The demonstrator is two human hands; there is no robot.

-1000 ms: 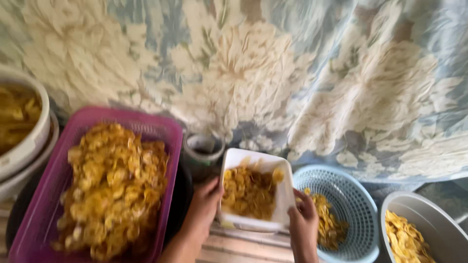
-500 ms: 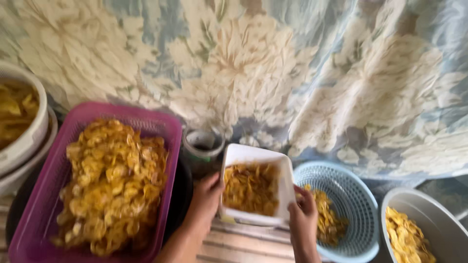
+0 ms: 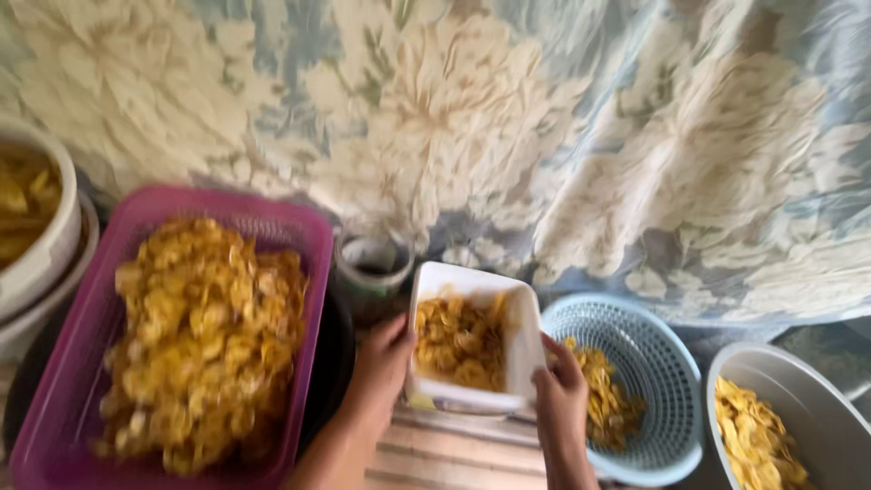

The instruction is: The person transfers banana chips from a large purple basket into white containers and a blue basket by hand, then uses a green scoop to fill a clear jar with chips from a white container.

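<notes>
Head view: we see our left hand (image 3: 381, 363) and right hand (image 3: 558, 399) gripping a white rectangular container (image 3: 472, 340) from opposite sides. The left fingers (image 3: 397, 328) are closed against its left wall and the right fingers (image 3: 555, 349) wrap its right wall. The container sits between both sets of fingers, tilted, above the striped worktop (image 3: 454, 454), and holds yellow chips (image 3: 458, 340). Left of the left fingers stands a purple basket (image 3: 308, 245) heaped with chips. Just beyond the left fingertips is a small round tin (image 3: 372, 263). Right of the right fingers lies a blue round basket (image 3: 653, 363), then a grey bowl (image 3: 798, 390). A floral cloth (image 3: 544, 136) hangs behind.
</notes>
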